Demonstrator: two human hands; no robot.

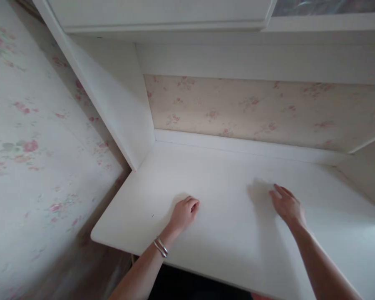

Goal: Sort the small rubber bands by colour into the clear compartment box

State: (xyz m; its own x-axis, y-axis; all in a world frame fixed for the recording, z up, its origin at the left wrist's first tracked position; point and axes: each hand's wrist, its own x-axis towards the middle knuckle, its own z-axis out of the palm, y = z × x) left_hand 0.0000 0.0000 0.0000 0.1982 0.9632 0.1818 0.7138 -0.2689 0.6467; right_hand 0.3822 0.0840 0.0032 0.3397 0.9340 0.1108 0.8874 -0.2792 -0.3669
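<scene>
Resting on a plain white desk [231,233], left hand [184,213] fingers curled, right hand [287,205] fingers spread flat

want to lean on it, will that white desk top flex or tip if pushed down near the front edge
The white desk top probably stays stiff: it looks like a thick board running into the side panel and back wall. The left hand and right hand rest on it with no visible sag. Its smooth surface looks slippery.

Two hands, left hand [184,213] and right hand [286,205], one desk [224,233] under their fingers [276,192], and two bangles [161,247].
</scene>
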